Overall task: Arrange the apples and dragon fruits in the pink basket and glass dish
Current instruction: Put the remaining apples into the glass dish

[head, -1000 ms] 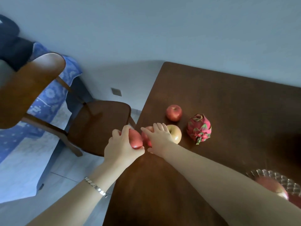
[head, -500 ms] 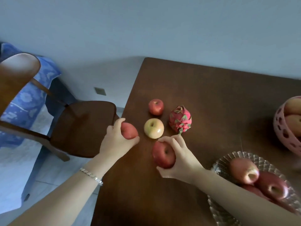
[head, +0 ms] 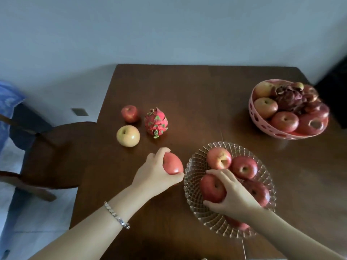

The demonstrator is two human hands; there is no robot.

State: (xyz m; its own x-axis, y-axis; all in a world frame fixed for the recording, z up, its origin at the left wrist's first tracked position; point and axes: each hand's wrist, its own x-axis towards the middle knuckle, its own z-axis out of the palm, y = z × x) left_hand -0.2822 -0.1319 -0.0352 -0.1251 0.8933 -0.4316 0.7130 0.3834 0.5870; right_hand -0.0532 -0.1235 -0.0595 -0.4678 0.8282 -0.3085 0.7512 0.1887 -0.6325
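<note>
Hands (head: 155,173) (head: 232,196) grip apples (head: 172,164) (head: 212,188) at glass dish (head: 195,162).

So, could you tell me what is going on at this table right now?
A person is sorting fruit into two containers. The right hand is lowering a red apple into the glass dish, which already has several apples. The left hand holds another red apple just beside the dish. A yellow apple, a small red apple and a dragon fruit lie loose on the table. The pink basket at the far right is nearly full.
</note>
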